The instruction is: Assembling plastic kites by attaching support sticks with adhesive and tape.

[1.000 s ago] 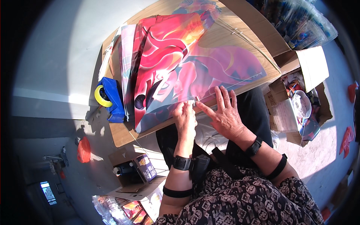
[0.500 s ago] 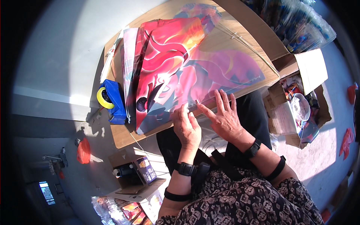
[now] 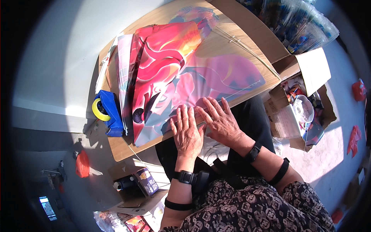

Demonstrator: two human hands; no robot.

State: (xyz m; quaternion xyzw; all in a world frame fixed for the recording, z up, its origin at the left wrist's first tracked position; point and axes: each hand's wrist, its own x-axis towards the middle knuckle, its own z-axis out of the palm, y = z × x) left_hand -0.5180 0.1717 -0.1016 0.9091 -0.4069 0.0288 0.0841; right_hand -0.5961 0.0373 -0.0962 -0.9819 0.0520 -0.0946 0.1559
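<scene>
A thin, glossy sheet printed in pink, purple and grey (image 3: pixel 232 69) lies across the wooden table (image 3: pixel 123 151), its near edge along the table's front. Both my hands press down on that edge. My left hand (image 3: pixel 187 133) lies flat with fingers stretched out over the grey part. Just to its right, my right hand (image 3: pixel 222 121) rests with its fingers spread on the same edge. Under my palms the edge is hidden. A thin pale line, maybe a rod, runs along the edge right of my right hand. A stack of red printed sheets (image 3: pixel 154 65) lies on the left.
A blue tape dispenser (image 3: pixel 112 116) with yellow tape stands at the table's left edge. Thin rods (image 3: pixel 251 50) lie at the far right. Right of the table is an open cardboard box (image 3: pixel 284 120) of mixed items; another box (image 3: pixel 131 193) sits on the floor at lower left.
My left hand has gone from pinching at the sheet's edge to lying flat on it. My right hand has shifted slightly left, still spread. The whole view has moved a little.
</scene>
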